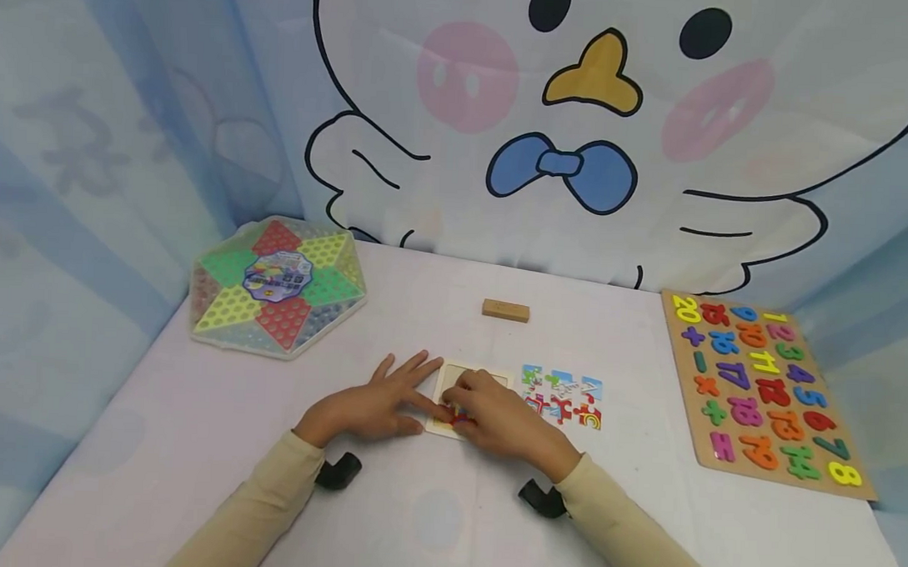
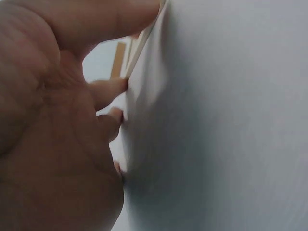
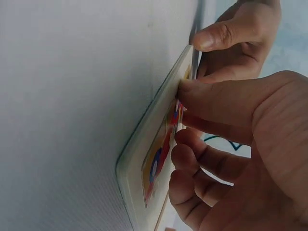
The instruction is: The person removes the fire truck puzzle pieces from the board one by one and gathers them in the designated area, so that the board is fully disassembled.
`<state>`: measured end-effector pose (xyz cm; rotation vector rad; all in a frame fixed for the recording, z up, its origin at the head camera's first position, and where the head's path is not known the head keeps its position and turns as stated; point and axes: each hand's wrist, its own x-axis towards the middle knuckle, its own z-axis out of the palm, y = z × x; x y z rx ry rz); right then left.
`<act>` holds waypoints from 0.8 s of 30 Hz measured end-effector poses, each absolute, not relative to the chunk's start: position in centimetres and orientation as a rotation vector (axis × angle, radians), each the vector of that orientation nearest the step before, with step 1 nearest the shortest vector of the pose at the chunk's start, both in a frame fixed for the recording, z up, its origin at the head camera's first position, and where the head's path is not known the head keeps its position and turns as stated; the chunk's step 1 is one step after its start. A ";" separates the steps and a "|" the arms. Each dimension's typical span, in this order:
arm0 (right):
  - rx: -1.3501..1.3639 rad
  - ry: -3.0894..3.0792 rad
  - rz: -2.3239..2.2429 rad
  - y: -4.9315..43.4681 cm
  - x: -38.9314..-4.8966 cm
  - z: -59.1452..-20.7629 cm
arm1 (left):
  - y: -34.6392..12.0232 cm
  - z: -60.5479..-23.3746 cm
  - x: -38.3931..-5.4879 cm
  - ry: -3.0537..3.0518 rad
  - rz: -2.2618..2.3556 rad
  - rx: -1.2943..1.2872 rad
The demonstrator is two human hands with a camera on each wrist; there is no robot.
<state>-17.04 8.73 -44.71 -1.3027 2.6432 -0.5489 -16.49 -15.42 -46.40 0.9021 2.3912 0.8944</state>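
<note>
Cream-rimmed tray (image 3: 129, 185): I'm judging the left hand (image 1: 382, 402), fingers spread apart, is steadying it while the right hand (image 1: 505, 419), fingers curled, is touching puzzle pieces (image 3: 159, 161); whether it's pinching, I cannot tell.

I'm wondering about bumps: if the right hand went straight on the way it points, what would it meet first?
Probably the left hand, spread just ahead at the edge of the puzzle board. Depth is unclear, so it might pass slightly above.
</note>
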 end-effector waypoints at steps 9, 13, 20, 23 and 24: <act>-1.235 2.623 -0.576 8.4 -16.7 -44.9 | -16.4 -46.3 -17.2 2.300 0.971 0.891; -1.161 2.600 -0.611 8.2 -16.6 -44.9 | -16.5 -46.5 -17.4 2.291 0.986 0.889; -1.103 2.597 -0.643 8.1 -16.6 -45.0 | -16.6 -46.5 -17.3 2.294 0.993 0.902; -1.091 2.593 -0.667 8.1 -16.6 -45.0 | -16.6 -46.5 -17.3 2.301 0.991 0.903; -1.087 2.594 -0.677 8.1 -16.6 -45.0 | -16.6 -46.5 -17.3 2.304 0.992 0.903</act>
